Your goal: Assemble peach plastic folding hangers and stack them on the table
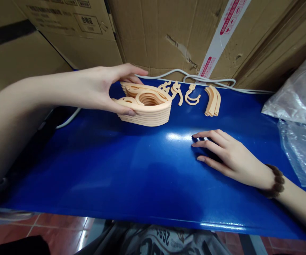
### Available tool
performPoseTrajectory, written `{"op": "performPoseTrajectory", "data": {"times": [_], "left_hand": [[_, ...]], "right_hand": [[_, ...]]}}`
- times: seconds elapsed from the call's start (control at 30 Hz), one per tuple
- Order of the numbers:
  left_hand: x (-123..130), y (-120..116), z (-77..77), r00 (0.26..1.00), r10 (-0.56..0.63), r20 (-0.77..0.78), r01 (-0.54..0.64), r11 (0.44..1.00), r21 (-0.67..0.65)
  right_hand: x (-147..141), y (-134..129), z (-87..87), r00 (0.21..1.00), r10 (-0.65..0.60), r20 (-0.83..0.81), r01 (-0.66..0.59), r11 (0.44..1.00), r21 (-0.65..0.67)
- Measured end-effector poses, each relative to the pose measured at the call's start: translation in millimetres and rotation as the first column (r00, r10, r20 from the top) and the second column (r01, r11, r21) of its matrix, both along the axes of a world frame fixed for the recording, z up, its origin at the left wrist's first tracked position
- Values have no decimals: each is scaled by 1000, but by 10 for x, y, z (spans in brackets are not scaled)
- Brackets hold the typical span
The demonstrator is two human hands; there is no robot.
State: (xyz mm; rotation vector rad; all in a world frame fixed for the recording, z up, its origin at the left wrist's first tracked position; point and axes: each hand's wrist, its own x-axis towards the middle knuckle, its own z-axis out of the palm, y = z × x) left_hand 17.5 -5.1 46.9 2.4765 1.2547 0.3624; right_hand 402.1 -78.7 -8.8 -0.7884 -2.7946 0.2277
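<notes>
My left hand (109,85) reaches in from the left and grips a stack of peach-coloured plastic looped parts (149,117). Its thumb lies along the near left side of the stack, and the other fingers go behind it, partly hidden. The parts nest in several layers with an opening through the middle. My right hand (226,152), with a brown fuzzy band on the wrist, is held palm down at the blue table, fingers apart and holding nothing. Beyond it lie a peach hook (192,97), more hook-like pieces (178,92) and a small group of curved bars (213,101).
Cardboard boxes (153,39) stand along the back edge of the blue table (131,177). A white cable (216,80) runs in front of them. On the right lie a white plastic bag (299,92) and a clear plastic bag (300,152).
</notes>
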Motion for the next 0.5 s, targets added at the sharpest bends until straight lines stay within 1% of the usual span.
{"op": "performPoseTrajectory", "data": {"times": [0.17, 0.3, 0.4, 0.5], "left_hand": [[-13, 3, -7, 1000, 3, -11, -3, 1000, 0], [-92, 46, -20, 998, 9, -57, -9, 1000, 6], [-163, 87, 18, 995, 79, -53, -82, 995, -58], [-199, 102, 83, 986, 157, 50, -150, 981, -125]], "right_hand": [[14, -4, -1, 1000, 0, 7, 0, 1000, -1], [28, -8, -5, 1000, 6, 12, -6, 1000, -2], [30, -9, -3, 1000, 10, 10, -11, 1000, 6], [24, -5, 4, 1000, 12, 10, -12, 1000, 14]]}}
